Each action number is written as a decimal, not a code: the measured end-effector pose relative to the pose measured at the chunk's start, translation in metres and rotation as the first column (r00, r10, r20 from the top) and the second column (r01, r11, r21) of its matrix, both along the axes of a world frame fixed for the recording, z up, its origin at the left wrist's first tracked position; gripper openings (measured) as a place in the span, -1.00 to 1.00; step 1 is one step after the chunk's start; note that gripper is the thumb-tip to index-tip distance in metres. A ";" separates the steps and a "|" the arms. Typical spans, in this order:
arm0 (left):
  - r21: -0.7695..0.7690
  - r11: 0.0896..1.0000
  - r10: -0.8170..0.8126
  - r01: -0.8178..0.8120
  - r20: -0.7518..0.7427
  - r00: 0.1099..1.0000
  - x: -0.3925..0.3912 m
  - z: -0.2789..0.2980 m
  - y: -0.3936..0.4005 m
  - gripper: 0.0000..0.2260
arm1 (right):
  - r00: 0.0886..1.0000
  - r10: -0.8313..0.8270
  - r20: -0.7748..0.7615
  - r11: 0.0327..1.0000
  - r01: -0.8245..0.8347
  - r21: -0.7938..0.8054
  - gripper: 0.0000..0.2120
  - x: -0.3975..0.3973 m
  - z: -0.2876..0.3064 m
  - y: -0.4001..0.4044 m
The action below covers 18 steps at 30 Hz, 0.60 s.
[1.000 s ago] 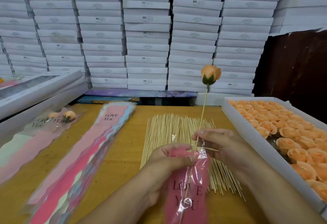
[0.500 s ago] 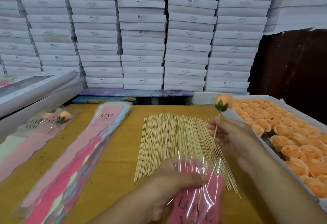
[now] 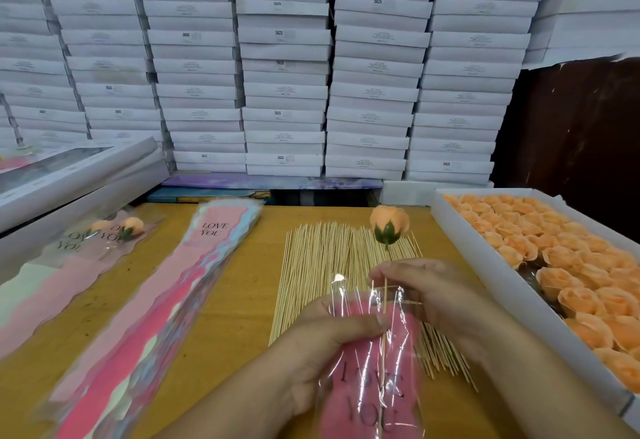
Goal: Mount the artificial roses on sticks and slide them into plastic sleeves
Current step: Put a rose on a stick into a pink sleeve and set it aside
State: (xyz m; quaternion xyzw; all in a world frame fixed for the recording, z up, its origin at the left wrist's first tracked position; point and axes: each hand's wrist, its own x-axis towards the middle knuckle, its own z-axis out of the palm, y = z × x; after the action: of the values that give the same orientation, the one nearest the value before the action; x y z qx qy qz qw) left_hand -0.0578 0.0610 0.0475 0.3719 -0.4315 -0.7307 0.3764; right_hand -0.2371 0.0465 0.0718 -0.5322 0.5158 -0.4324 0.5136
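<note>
My left hand (image 3: pixel 332 341) grips the open top of a clear plastic sleeve (image 3: pixel 374 379) with a pink "LOVE YOU" panel. My right hand (image 3: pixel 429 293) pinches the thin stick (image 3: pixel 385 296) of a peach rose (image 3: pixel 388 223), whose head stands just above the sleeve's mouth. The stick's lower part runs down inside the sleeve. A layer of bare wooden sticks (image 3: pixel 325 265) lies on the table under both hands. A white box of peach rose heads (image 3: pixel 568 265) sits at the right.
A stack of empty pink sleeves (image 3: pixel 166 300) lies left of the sticks. Finished sleeved roses (image 3: pixel 114 234) lie at the far left beside a long white box (image 3: pixel 69 175). Stacked white boxes (image 3: pixel 284 67) wall the back of the yellow table (image 3: pixel 242 300).
The rose has come down as its stick slid deeper into the sleeve. My right hand moved lower along the stick, toward the sleeve's mouth.
</note>
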 end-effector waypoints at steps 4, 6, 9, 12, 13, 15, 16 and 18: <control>-0.023 1.000 -0.009 0.009 0.017 1.000 -0.002 -0.001 0.003 -0.79 | 0.996 -0.078 0.047 0.997 0.078 0.002 -0.78 -0.003 0.000 -0.004; -0.017 1.000 0.000 0.000 0.041 0.999 -0.003 -0.002 0.004 -0.79 | 0.982 -0.141 0.125 0.990 0.139 0.019 -0.78 -0.006 0.000 -0.006; -0.013 1.000 0.006 -0.006 0.059 0.998 -0.004 -0.001 0.007 -0.74 | 0.969 -0.162 0.185 0.987 0.156 0.044 -0.83 -0.009 -0.001 -0.007; -0.013 1.000 0.003 -0.003 0.052 0.999 -0.004 0.001 0.008 -0.78 | 0.972 -0.154 0.177 0.987 0.144 0.065 -0.84 -0.009 -0.004 -0.008; -0.011 1.000 0.003 -0.003 0.050 0.999 -0.004 0.002 0.007 -0.81 | 0.972 -0.149 0.184 0.988 0.138 0.072 -0.85 -0.008 -0.005 -0.009; -0.012 1.000 0.011 -0.010 0.043 0.999 -0.003 0.003 0.006 -0.82 | 0.974 -0.123 0.190 0.991 0.110 0.080 -0.85 -0.005 -0.007 -0.008; -0.014 1.000 0.014 -0.013 0.040 0.999 -0.003 0.002 0.004 -0.80 | 0.978 -0.104 0.184 0.993 0.090 0.083 -0.84 -0.004 -0.007 -0.008; -0.021 1.000 0.020 -0.019 0.025 0.999 -0.002 0.002 0.003 -0.82 | 0.980 -0.077 0.185 0.995 0.064 0.079 -0.81 -0.001 -0.007 -0.006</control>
State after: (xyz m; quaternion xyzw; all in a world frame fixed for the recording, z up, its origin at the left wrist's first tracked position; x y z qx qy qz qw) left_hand -0.0598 0.0640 0.0494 0.3813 -0.4401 -0.7177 0.3818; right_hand -0.2385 0.0404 0.0651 -0.4513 0.4991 -0.4796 0.5633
